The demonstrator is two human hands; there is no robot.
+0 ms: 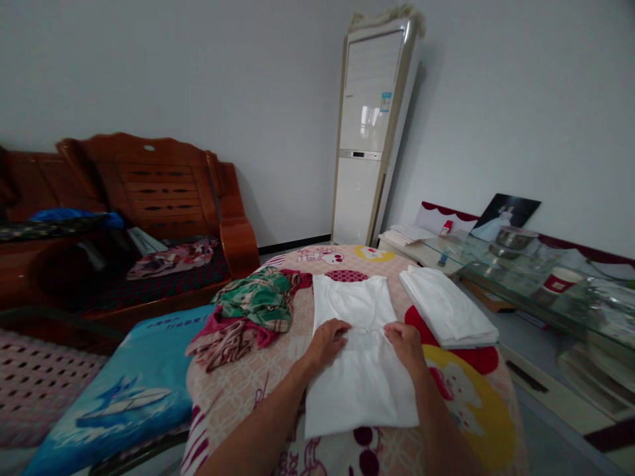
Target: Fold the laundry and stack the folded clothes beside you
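Note:
A white garment, perhaps a shirt, lies flat in a long narrow shape on the cloth-covered round table. Across its middle runs a small ridge of fabric. My left hand pinches the left end of that ridge, its fingers curled together. At the right end, my right hand also grips the fabric between thumb and fingers. To the right sits a neat stack of folded white cloth. On the left is a loose heap with a green plaid garment and pink pieces.
A blue cushion borders the table's left side, near a pink woven seat. Behind stands a wooden sofa with clothes on it. A tall white air conditioner fills the corner. To the right, a glass shelf carries a paper cup and bowls.

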